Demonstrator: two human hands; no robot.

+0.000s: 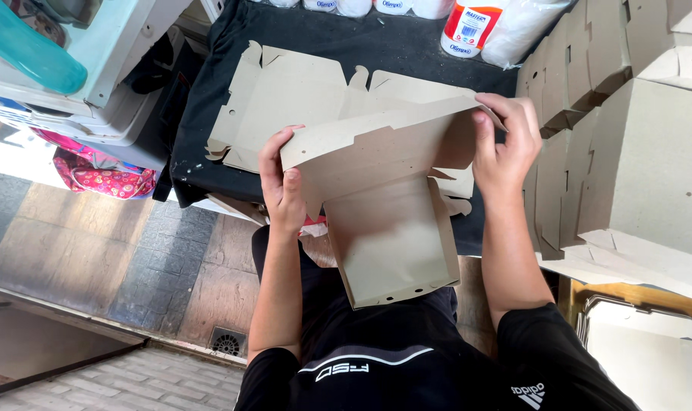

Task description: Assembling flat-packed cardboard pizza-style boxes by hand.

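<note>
A half-folded grey-brown cardboard box (388, 228) hangs between my hands above my lap, its tray part pointing toward me and a wide flap raised at the top. My left hand (281, 183) grips the flap's left end. My right hand (505, 144) pinches the flap's right corner. Beneath it a flat die-cut cardboard sheet (285, 95) lies on a table covered in black cloth (361, 42).
A tall stack of folded cardboard boxes (627, 144) fills the right side. A white glue bottle with a red label (467, 29) and white rolls stand at the table's far edge. White plastic bins (72, 68) and a pink floral bag (102, 171) sit left, over paved floor.
</note>
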